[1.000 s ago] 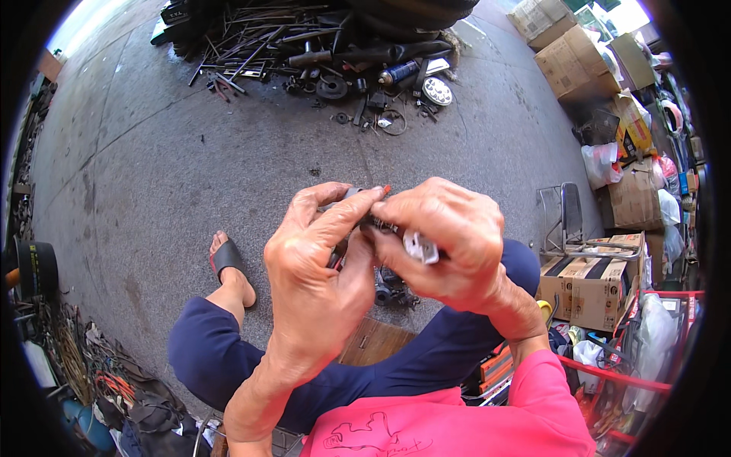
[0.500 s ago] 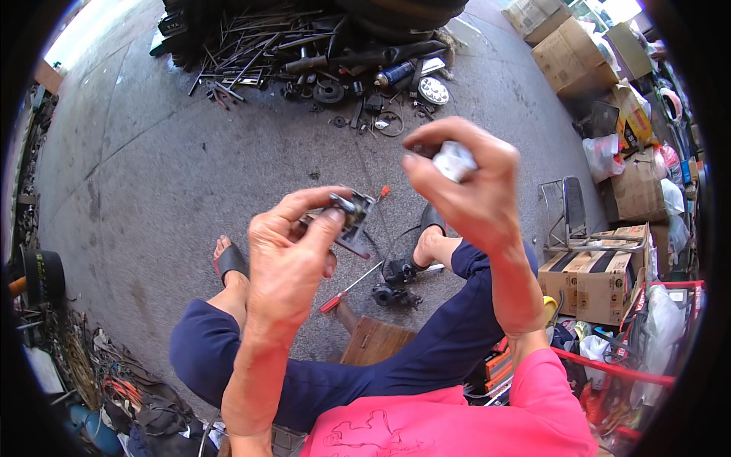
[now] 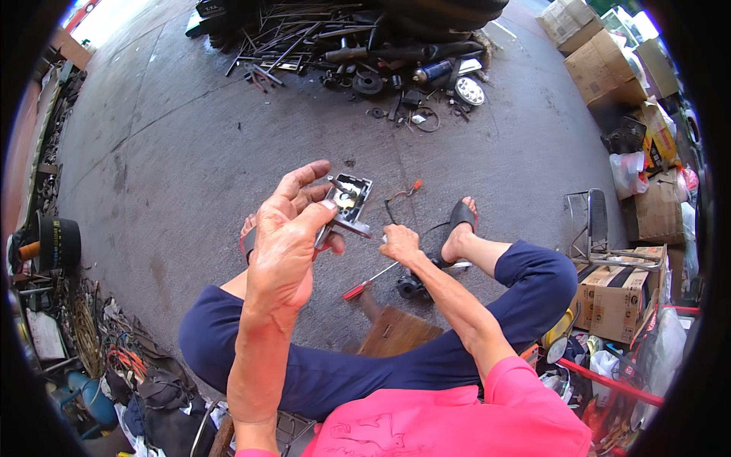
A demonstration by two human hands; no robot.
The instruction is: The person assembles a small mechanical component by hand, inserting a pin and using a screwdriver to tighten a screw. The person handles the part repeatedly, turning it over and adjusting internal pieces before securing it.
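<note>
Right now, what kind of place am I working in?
Probably an open-air repair or scrap yard: a heap of metal rods and parts on the concrete floor, stacked cardboard boxes, and a red-handled screwdriver.

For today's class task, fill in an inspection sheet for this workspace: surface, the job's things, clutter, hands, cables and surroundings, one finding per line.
Surface: grey concrete floor, stained.
Job's things: small open metal housing held up in the left hand; red-handled screwdriver on the floor.
Clutter: scrap metal pile at the far side; small dark part by the foot.
Hands: left grips the housing; right hand is lowered toward the screwdriver, grip unclear.
Cables: thin wire with orange end on the floor.
Surroundings: cardboard boxes right, wooden block between the legs.
</note>
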